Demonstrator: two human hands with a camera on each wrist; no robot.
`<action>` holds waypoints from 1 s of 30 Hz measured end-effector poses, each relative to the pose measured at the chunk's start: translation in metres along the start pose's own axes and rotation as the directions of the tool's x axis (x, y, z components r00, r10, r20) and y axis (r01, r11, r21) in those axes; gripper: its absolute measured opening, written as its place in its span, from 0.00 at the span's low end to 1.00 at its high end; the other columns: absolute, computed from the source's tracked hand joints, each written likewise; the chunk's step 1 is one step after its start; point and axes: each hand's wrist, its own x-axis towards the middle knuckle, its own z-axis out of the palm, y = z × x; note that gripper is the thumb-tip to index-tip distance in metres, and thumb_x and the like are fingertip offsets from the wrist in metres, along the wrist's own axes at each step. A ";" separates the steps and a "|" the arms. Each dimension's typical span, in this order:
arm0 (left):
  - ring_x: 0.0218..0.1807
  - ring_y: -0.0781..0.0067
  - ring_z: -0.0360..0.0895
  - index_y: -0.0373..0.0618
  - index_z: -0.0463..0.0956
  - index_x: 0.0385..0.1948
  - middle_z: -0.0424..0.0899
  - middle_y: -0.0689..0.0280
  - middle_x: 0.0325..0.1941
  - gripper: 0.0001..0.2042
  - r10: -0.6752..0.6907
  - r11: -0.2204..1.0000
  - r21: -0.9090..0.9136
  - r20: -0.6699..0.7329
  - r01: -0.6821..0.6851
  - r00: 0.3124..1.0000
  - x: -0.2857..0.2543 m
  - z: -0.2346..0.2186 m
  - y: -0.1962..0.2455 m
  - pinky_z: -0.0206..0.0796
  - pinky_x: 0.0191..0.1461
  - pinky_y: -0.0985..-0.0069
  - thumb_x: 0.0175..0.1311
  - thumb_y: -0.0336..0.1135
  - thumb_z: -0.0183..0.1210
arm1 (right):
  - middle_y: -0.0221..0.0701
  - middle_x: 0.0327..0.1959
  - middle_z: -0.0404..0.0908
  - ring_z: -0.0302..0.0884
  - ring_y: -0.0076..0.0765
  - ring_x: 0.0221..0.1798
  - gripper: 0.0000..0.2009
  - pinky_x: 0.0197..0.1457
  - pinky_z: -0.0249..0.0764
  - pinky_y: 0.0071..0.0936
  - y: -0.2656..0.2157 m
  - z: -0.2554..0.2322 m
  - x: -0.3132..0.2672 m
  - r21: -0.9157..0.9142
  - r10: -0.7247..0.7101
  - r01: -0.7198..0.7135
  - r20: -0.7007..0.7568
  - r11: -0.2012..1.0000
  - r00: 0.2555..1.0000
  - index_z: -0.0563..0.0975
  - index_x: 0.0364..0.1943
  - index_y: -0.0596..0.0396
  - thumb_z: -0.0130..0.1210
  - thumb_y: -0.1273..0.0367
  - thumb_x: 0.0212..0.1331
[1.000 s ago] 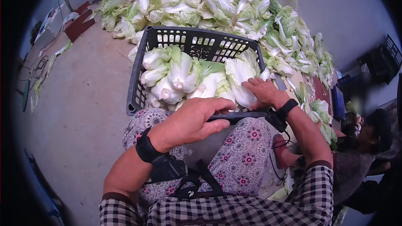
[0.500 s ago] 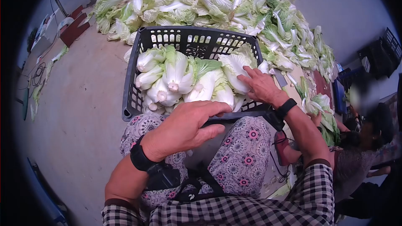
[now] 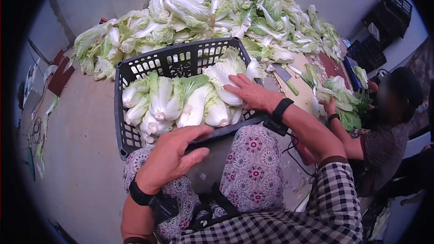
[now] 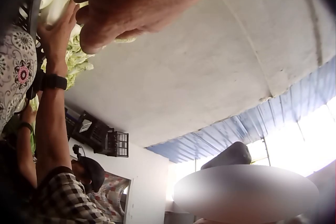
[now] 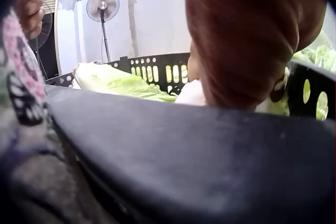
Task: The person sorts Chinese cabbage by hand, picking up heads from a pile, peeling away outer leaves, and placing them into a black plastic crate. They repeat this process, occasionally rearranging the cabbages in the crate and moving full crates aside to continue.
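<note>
A black plastic crate (image 3: 181, 49) holding several napa cabbages (image 3: 162, 97) stands tilted in front of the person's knees. The right hand (image 3: 255, 92) lies with fingers spread on a pale cabbage (image 3: 222, 79) at the crate's right side; in the right wrist view that hand (image 5: 252, 40) reaches over the dark rim (image 5: 173, 145). The left hand (image 3: 174, 156) hovers at the near rim, fingers extended, thumb apart, holding nothing. In the left wrist view, the left hand (image 4: 131, 8) shows large at the top, with the right hand (image 4: 56, 32) beyond it on the cabbage.
A big heap of cabbages (image 3: 190, 7) lies behind the crate. At right, a knife (image 3: 282, 72) rests on a board (image 3: 300, 86), and another person (image 3: 384, 140) handles a cabbage. Black crates (image 3: 384, 22) stand at the far right. A fan (image 5: 103, 7) stands by the wall.
The head view has swung rightward, so the crate and heap appear farther left. The right hand has shifted from the cabbage's lower side up onto it. The left hand remains near the rim, empty.
</note>
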 end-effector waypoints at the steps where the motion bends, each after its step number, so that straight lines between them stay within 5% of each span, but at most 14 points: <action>1: 0.42 0.64 0.78 0.38 0.73 0.47 0.81 0.58 0.40 0.19 0.009 1.000 -0.026 -0.022 -0.010 1.000 0.000 0.003 -0.003 0.67 0.49 0.74 0.52 0.31 0.61 | 0.46 0.65 0.56 0.52 0.55 0.67 0.44 0.68 0.59 0.39 0.001 0.000 0.002 -0.008 0.019 -0.019 0.016 1.000 1.000 0.62 0.62 0.48 0.67 0.75 0.30; 4: 0.44 0.56 0.78 0.39 0.72 0.47 0.81 0.54 0.41 0.18 0.015 0.999 0.032 0.008 -0.015 1.000 0.001 0.001 0.000 0.68 0.49 0.69 0.52 0.31 0.61 | 0.45 0.63 0.58 0.54 0.55 0.65 0.43 0.66 0.62 0.39 0.000 -0.002 0.010 0.038 0.060 -0.061 0.024 0.997 0.998 0.62 0.62 0.48 0.65 0.74 0.30; 10: 0.43 0.57 0.78 0.38 0.72 0.47 0.80 0.54 0.40 0.18 -0.016 1.000 0.020 0.002 0.016 1.000 0.005 0.006 -0.004 0.68 0.49 0.70 0.53 0.31 0.61 | 0.48 0.56 0.65 0.62 0.54 0.59 0.37 0.62 0.64 0.41 0.004 -0.016 0.015 0.255 0.153 -0.092 -0.234 0.963 0.960 0.64 0.59 0.53 0.59 0.69 0.35; 14: 0.46 0.57 0.77 0.37 0.72 0.48 0.80 0.54 0.43 0.20 -0.032 0.997 0.064 0.000 0.032 0.999 0.007 0.006 -0.001 0.67 0.52 0.70 0.52 0.31 0.62 | 0.44 0.55 0.68 0.64 0.51 0.59 0.36 0.61 0.65 0.41 -0.005 -0.042 0.012 0.316 0.236 -0.158 -0.226 0.936 0.945 0.65 0.59 0.53 0.57 0.64 0.37; 18: 0.59 0.55 0.69 0.38 0.68 0.54 0.73 0.52 0.56 0.26 -0.036 0.992 0.115 -0.111 0.049 0.993 0.007 0.006 -0.006 0.59 0.63 0.67 0.51 0.33 0.63 | 0.43 0.45 0.75 0.72 0.51 0.50 0.30 0.52 0.70 0.43 -0.019 -0.071 0.002 0.345 0.255 -0.052 -0.576 0.937 0.777 0.69 0.53 0.52 0.56 0.63 0.36; 21: 0.67 0.51 0.58 0.41 0.59 0.62 0.62 0.51 0.65 0.39 0.147 0.951 0.309 -0.382 -0.024 0.913 0.014 0.011 -0.013 0.49 0.69 0.63 0.46 0.41 0.68 | 0.43 0.45 0.76 0.73 0.50 0.50 0.30 0.52 0.71 0.42 -0.052 -0.116 -0.019 0.274 0.106 0.107 -0.659 0.956 0.745 0.71 0.51 0.54 0.56 0.64 0.35; 24: 0.70 0.49 0.54 0.44 0.50 0.66 0.55 0.49 0.68 0.51 0.348 0.814 0.581 -0.454 -0.024 0.820 0.016 0.005 -0.010 0.45 0.71 0.60 0.39 0.50 0.71 | 0.41 0.44 0.77 0.76 0.48 0.47 0.29 0.49 0.74 0.38 -0.098 -0.141 -0.029 0.237 -0.061 0.327 -0.719 0.915 0.692 0.72 0.48 0.58 0.59 0.66 0.33; 25: 0.67 0.51 0.59 0.44 0.49 0.66 0.58 0.50 0.67 0.56 0.427 0.740 0.672 -0.424 -0.038 0.799 0.018 0.003 -0.009 0.51 0.69 0.61 0.31 0.54 0.74 | 0.41 0.44 0.77 0.76 0.49 0.47 0.29 0.50 0.74 0.38 -0.114 -0.144 -0.031 0.289 -0.095 0.434 -0.732 0.853 0.674 0.72 0.49 0.58 0.59 0.67 0.32; 28: 0.62 0.56 0.66 0.44 0.51 0.64 0.63 0.54 0.63 0.56 0.291 0.948 0.286 -0.593 -0.141 0.751 0.006 0.011 -0.021 0.58 0.65 0.64 0.28 0.51 0.76 | 0.42 0.47 0.76 0.75 0.49 0.49 0.30 0.51 0.73 0.38 -0.133 -0.143 -0.026 0.386 -0.119 0.543 -0.725 0.746 0.679 0.71 0.50 0.57 0.61 0.67 0.34; 30: 0.56 0.63 0.70 0.43 0.56 0.61 0.69 0.60 0.56 0.52 0.227 0.964 0.254 -0.623 -0.082 0.748 0.005 0.007 -0.024 0.63 0.59 0.67 0.26 0.43 0.78 | 0.42 0.49 0.75 0.74 0.49 0.50 0.30 0.52 0.73 0.38 -0.136 -0.139 -0.020 0.397 -0.095 0.554 -0.746 0.732 0.659 0.70 0.51 0.57 0.62 0.66 0.36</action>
